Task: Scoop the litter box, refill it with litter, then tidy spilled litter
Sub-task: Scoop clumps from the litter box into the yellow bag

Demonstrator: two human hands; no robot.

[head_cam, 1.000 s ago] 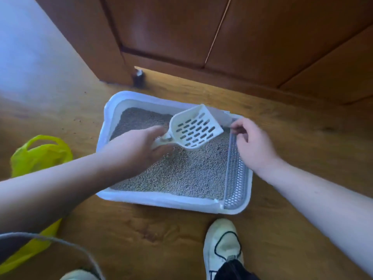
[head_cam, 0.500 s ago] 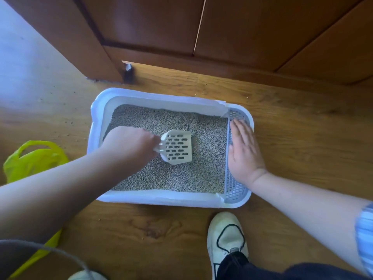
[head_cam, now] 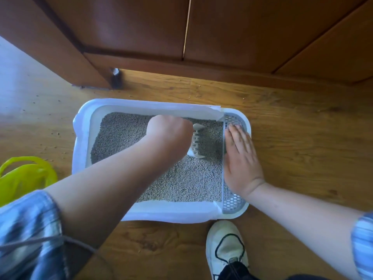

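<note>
One slotted white scoop (head_cam: 196, 142) in left hand (head_cam: 169, 132), fingers (head_cam: 186, 130) clamped; right hand (head_cam: 241, 164) fingers (head_cam: 239, 138) straight.

Daylight is strong and even over the floor (head_cam: 302, 138), with a pale bluish glare washing out its upper left corner and a bright strip under the cabinet (head_cam: 242, 27). The left hand (head_cam: 169, 131) throws a soft dark shadow over the scoop (head_cam: 196, 142) and the litter (head_cam: 191, 182) toward the right hand (head_cam: 240, 158). The centre is sharp; the striped sleeves (head_cam: 30, 229) at the lower left and right edges smear into blur. The wide lens bows the cabinet lines and stretches the edges.
</note>
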